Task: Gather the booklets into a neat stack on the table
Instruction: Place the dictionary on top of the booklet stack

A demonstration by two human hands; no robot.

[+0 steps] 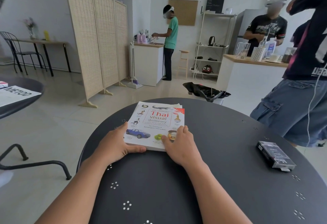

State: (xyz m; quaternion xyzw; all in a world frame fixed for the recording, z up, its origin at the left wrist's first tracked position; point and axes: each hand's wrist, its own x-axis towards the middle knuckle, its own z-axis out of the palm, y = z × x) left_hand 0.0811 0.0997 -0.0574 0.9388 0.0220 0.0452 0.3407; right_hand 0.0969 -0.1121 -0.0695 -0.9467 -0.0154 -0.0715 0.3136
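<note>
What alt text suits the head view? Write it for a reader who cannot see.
Two hands steady a stack of booklets, a Thai visual dictionary on top, on a round dark table: the left hand presses its near left corner, the right hand rests on its near right corner. A small black box lies to the right.

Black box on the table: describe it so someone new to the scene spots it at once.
Start at the round dark table in the foreground. The left hand and right hand rest on the booklet stack at its middle; the black box lies alone near the right edge. It is small, dark and oblong, while the stack's top cover is white.
</note>
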